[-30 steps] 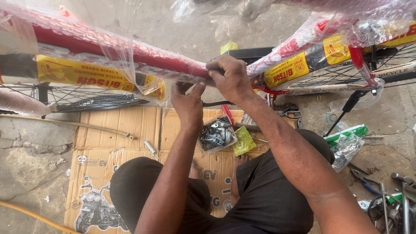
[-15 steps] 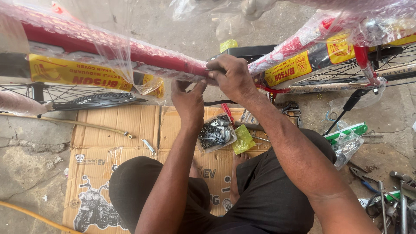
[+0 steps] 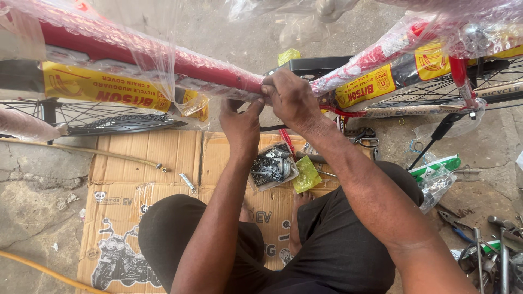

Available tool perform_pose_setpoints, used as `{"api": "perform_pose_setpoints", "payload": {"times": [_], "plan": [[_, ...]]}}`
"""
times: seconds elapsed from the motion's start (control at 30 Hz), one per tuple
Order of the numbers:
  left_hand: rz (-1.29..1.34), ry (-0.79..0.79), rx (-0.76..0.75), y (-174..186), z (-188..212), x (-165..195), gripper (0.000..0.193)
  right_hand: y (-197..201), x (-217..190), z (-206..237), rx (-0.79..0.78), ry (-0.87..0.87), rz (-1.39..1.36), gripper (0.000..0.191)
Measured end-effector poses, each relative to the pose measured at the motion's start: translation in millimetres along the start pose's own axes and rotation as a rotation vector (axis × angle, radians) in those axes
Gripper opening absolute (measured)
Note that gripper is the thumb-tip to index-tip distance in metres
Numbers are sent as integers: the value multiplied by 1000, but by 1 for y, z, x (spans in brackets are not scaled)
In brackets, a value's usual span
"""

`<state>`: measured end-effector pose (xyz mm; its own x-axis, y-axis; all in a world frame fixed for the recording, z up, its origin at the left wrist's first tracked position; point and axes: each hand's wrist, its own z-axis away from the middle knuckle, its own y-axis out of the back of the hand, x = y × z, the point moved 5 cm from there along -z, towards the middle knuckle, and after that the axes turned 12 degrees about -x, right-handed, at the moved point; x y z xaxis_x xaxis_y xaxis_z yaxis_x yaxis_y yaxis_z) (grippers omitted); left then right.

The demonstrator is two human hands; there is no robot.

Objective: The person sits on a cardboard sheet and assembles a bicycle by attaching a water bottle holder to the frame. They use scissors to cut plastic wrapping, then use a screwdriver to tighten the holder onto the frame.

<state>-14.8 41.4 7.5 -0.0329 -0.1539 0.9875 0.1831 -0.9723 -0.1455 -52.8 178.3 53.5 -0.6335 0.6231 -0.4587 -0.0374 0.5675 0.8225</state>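
— Hands first: what are they doing?

— The right hand (image 3: 291, 98) is closing over the red frame tube (image 3: 163, 60) at the joint in the middle of the scene, fingers curled around the tube. The left hand (image 3: 239, 122) is reaching up just under that same joint; whether its fingers are pinching anything cannot be told, since they are turned away from the camera.

— And the bicycle itself, how far along is it looking?

— Judging by the view, the frame is standing with a spoked wheel (image 3: 98, 117) on the left and another one on the right. The plastic wrap (image 3: 136, 51) is covering nearly all of the tubes, and yellow card sleeves (image 3: 103, 90) are sitting on the parts below, so unwrapping seems barely begun.

— Anything waiting nearby?

— A clear bag of bolts and nuts (image 3: 272, 166) is lying on the flattened cardboard (image 3: 141, 158) near the person's knees, looking mostly full. Pliers and other tools (image 3: 485, 245) are lying at the near right.
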Motion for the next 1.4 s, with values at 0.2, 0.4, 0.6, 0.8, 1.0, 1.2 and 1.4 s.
{"api": "perform_pose_setpoints", "payload": {"times": [0.2, 0.4, 0.6, 0.8, 1.0, 1.2, 1.4], "plan": [[-54, -35, -11, 0, 3, 6, 39, -12, 14, 0, 10, -93, -95, 23], [-14, -39, -11, -2, 3, 5, 39, -19, 16, 0, 107, -195, -65, 49], [15, -7, -10, 1, 5, 2, 38, -23, 29, -8, -247, -559, -285, 64], [-21, 0, -13, 3, 4, 3, 35, 3, 8, -4, 92, -188, -269, 22], [32, 78, -10, 2, 6, 7, 34, -2, -20, -18, 159, 65, 135, 35], [22, -1, -66, 4, 5, 6, 33, 8, -21, -16, 37, 88, 69, 32], [81, -18, -62, 1, 3, -9, 36, -5, -13, -5, -47, 54, 89, 22]]}}
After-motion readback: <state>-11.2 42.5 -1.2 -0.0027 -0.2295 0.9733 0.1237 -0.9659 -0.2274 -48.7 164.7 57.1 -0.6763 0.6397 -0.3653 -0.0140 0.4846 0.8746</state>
